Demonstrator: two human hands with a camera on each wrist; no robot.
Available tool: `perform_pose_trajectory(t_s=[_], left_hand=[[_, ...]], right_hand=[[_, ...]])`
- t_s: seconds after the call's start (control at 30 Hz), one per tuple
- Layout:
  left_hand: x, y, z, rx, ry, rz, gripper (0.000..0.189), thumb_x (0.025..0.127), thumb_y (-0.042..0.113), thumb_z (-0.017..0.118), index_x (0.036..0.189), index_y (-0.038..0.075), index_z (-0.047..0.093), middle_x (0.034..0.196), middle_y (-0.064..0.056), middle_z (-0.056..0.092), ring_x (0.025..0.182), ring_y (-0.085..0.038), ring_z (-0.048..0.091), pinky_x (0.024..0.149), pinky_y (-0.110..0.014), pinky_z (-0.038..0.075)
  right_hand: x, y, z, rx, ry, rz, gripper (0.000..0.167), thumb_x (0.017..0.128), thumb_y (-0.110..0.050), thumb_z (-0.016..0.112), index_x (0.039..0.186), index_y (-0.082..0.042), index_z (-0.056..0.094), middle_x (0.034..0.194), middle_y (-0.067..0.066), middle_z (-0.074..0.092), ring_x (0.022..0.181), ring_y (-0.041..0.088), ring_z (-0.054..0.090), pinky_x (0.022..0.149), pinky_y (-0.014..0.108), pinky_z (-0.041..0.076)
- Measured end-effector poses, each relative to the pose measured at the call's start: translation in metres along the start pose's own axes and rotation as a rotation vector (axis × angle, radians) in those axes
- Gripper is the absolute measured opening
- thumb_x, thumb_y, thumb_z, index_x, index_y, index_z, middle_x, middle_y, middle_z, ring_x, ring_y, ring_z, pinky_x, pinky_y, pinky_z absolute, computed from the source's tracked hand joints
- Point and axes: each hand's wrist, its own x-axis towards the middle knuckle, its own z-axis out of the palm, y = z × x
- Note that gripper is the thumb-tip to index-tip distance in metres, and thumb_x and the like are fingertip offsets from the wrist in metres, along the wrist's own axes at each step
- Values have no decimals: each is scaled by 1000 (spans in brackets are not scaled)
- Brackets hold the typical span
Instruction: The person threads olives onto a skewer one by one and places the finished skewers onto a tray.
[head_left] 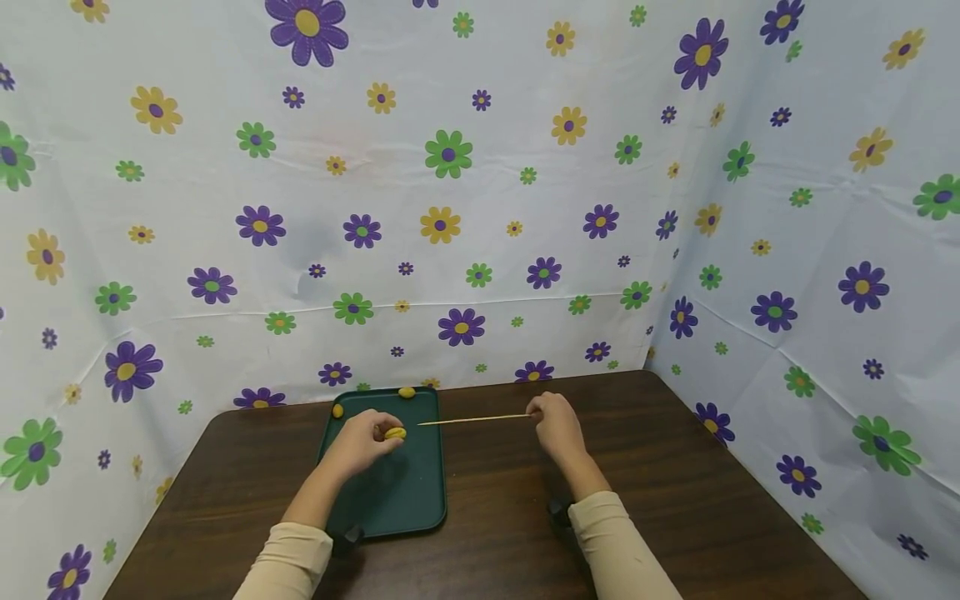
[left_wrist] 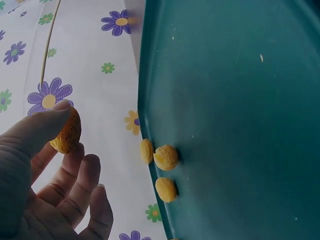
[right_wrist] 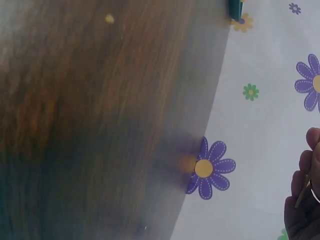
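Against flowered sheeting (head_left: 405, 167), the left hand (head_left: 358, 442) pinches a yellow piece (head_left: 395, 433); the right hand (head_left: 559, 427) pinches a stick (head_left: 480, 419). Square alignment should help.

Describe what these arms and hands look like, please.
They are a person's: the left hand and right hand wear no gloves. The left sleeve and right sleeve are plain cream cloth, ending short of the hands. A small dark gadget shows beside each sleeve.

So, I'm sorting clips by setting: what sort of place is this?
Probably a makeshift indoor work corner: creased flower-print sheeting rises behind and beside a dark wood-grain table, and a green tray lies on it.
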Motion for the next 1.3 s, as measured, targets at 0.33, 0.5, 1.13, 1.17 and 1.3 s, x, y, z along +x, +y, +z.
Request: perform_pose_trajectory(t_s=[0.33, 0.5, 1.13, 1.17, 1.3], left_hand=[[-1, 8, 5, -16, 4, -6, 14, 88, 12, 81, 101, 11, 76, 89, 0, 61, 79, -14, 58, 71, -33, 53], [-2, 11, 6, -18, 0, 2, 14, 88, 12, 80, 101, 11, 76, 88, 1, 60, 79, -13, 59, 70, -34, 53], [-3, 18, 7, -14, -5, 30, 13, 88, 13, 80, 101, 10, 77, 87, 2, 60, 79, -12, 59, 69, -31, 53], [-3, 18, 7, -15, -5, 31, 13, 88, 13, 80, 101, 10, 78, 86, 2, 59, 78, -12, 58, 69, -31, 53], [-3, 19, 8, -18, 0, 29, 13, 87, 11, 81, 100, 9, 78, 84, 3, 59, 77, -12, 57, 69, -29, 52]], right_hand=[[-1, -11, 3, -8, -23, -22, 32, 75, 23, 67, 83, -8, 74, 83, 0, 64, 86, 23, 60, 78, 41, 53], [-3, -13, 5, -27, -25, -26, 33, 76, 22, 67, 82, -10, 74, 85, 0, 66, 88, 23, 61, 80, 40, 54], [-7, -16, 3, -28, -72, 12, 32, 78, 20, 68, 85, -11, 74, 88, 0, 64, 88, 21, 58, 78, 39, 55], [-8, -16, 2, -29, -73, 13, 32, 78, 20, 68, 85, -12, 74, 88, 0, 64, 88, 21, 58, 78, 39, 55], [-7, -16, 3, -27, -71, 15, 32, 78, 20, 69, 84, -12, 74, 87, 0, 64, 88, 21, 58, 77, 38, 55]])
